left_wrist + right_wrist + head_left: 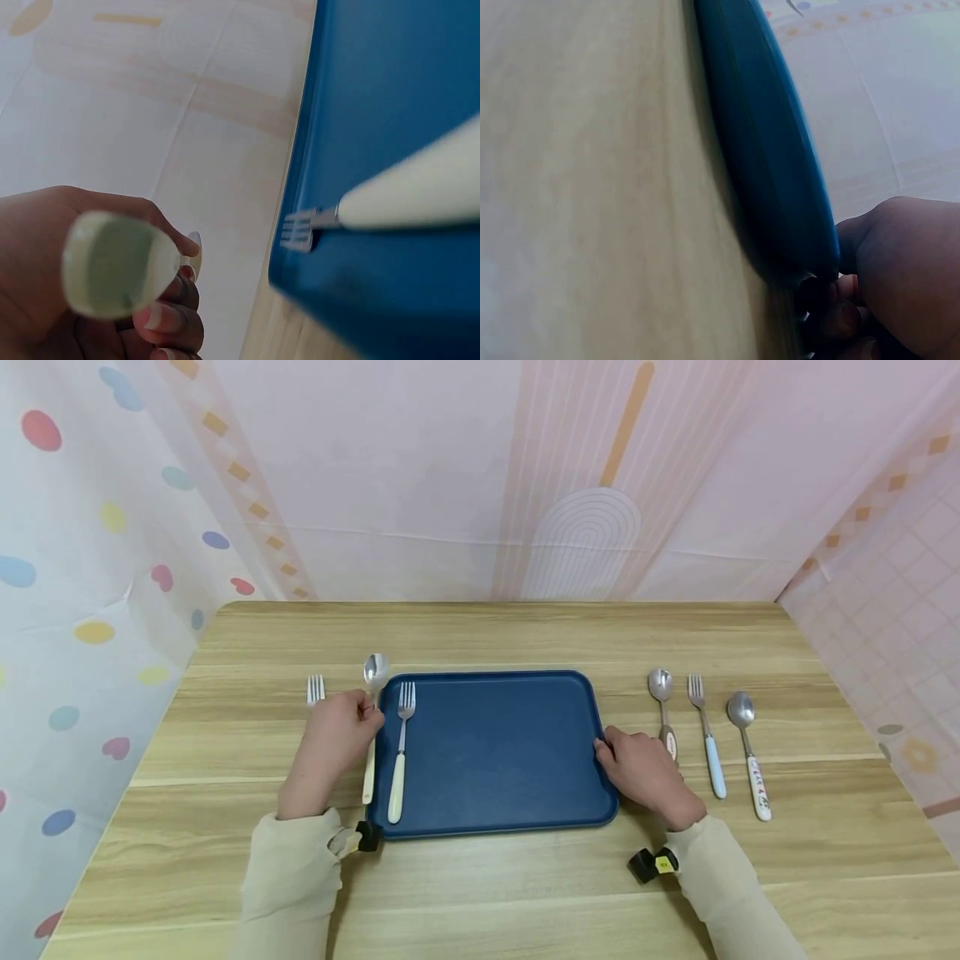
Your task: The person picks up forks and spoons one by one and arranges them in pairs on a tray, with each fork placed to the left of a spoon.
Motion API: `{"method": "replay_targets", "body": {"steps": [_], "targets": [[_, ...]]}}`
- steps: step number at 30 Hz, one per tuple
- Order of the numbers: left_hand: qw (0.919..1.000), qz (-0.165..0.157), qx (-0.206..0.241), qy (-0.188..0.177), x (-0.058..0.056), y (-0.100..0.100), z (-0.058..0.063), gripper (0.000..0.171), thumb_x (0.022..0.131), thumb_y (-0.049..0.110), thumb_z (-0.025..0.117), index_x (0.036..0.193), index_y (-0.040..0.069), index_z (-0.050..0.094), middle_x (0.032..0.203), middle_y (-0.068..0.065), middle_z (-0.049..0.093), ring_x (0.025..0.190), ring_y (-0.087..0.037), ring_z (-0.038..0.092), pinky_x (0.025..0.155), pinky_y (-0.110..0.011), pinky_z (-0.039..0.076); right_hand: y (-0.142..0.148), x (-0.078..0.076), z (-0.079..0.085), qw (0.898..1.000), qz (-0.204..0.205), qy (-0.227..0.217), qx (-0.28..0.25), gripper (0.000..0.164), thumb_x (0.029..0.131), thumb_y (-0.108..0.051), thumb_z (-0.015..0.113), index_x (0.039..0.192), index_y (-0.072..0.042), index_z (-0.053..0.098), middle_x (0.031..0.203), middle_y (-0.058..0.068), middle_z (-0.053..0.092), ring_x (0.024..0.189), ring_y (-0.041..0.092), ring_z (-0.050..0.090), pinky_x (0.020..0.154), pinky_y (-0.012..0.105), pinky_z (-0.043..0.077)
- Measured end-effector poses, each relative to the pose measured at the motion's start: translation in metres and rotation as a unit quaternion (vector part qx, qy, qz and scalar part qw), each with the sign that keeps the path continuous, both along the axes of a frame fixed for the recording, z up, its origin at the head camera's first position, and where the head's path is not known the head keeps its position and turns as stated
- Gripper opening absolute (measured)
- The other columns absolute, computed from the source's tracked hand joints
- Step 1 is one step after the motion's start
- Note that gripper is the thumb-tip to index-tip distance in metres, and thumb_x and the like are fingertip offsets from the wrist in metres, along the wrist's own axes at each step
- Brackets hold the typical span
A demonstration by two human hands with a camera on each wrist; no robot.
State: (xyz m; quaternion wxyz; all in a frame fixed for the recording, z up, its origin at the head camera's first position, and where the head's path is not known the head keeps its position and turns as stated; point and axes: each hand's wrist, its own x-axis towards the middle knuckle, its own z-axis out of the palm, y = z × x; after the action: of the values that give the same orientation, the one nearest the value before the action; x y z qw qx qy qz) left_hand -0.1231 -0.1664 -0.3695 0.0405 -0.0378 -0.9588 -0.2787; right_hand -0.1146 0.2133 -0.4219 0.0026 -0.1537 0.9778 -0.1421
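Observation:
My left hand (339, 735) pinches a spoon (376, 669) with a cream handle, near its neck, by the tray's left edge. In the left wrist view the blurred end of the spoon's handle (112, 264) points at the camera. A cream-handled fork (398, 781) lies on the left side of the blue tray (502, 752), tines away from me. At the tray's right edge my right hand (641, 768) grips the rim, thumb over it and the other fingers curled at its outer side, as the right wrist view shows.
Left of the left hand, the tines of another fork (316, 688) show; the hand hides its handle. To the right lie a spoon with a brown handle (662, 685), partly behind the right hand, a light-blue-handled fork (715, 768) and a spoon with a patterned handle (757, 789).

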Motion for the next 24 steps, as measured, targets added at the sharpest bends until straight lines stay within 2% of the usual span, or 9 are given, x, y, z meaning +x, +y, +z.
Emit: {"method": "replay_targets", "body": {"steps": [11, 17, 24], "targets": [[0.9996, -0.022, -0.012, -0.011, -0.006, 0.029, -0.011, 0.016, 0.082, 0.008, 0.052, 0.066, 0.006, 0.049, 0.056, -0.004, 0.045, 0.047, -0.016, 0.042, 0.042, -0.027, 0.032, -0.001, -0.001, 0.0, 1.0, -0.002, -0.006, -0.003, 0.029, 0.095, -0.023, 0.046, 0.068, -0.014, 0.047, 0.051, 0.0, 0.039, 0.043, 0.014, 0.039, 0.042, 0.029, 0.031], [0.9987, -0.019, -0.004, -0.046, -0.004, 0.042, -0.016, 0.021, 0.083, 0.008, 0.047, 0.063, 0.009, 0.042, 0.053, 0.001, 0.034, 0.043, -0.014, 0.038, 0.042, -0.025, 0.028, -0.002, -0.001, 0.001, 1.0, 0.001, -0.002, -0.005, 0.029, 0.095, -0.022, 0.046, 0.068, -0.014, 0.046, 0.051, 0.0, 0.039, 0.043, 0.013, 0.038, 0.041, 0.029, 0.031], [0.9982, -0.031, -0.021, -0.046, -0.004, 0.049, -0.021, 0.027, 0.083, 0.006, 0.046, 0.058, 0.011, 0.036, 0.051, 0.003, 0.027, 0.04, -0.012, 0.034, 0.039, -0.024, 0.026, -0.002, -0.001, 0.001, 1.0, 0.001, 0.008, -0.003, 0.03, 0.095, -0.022, 0.046, 0.066, -0.014, 0.045, 0.05, 0.0, 0.039, 0.042, 0.013, 0.037, 0.04, 0.029, 0.03]]}}
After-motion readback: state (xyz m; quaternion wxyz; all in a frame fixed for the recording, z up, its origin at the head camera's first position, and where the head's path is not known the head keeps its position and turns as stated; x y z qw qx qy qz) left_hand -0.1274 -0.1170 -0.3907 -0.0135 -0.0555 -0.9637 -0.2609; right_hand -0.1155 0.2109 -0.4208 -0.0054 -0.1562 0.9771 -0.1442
